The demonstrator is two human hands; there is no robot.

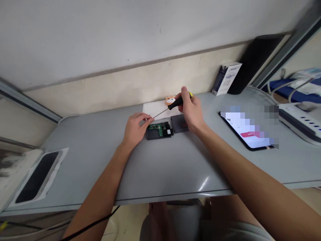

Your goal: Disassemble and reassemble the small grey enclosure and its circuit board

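Observation:
My right hand (192, 108) is closed around the black handle of a screwdriver (175, 102) with a yellow end. Its thin shaft slants down to the left, and the tip ends at the fingers of my left hand (135, 129). Those fingers are pinched together near the tip; whatever lies between them is too small to tell. Just beside them, a green circuit board (158, 128) sits in an open dark casing half (152, 134). A dark grey casing part (178, 124) lies to its right, partly behind my right hand and wrist.
A white sheet (155, 108) and a small orange-and-white animal-face item (170, 100) lie behind the board. To the right are a lit phone (247, 132), a carton (227, 78), a black cylinder (253, 63) and a power strip (304, 122). A dark flat device (37, 177) lies left.

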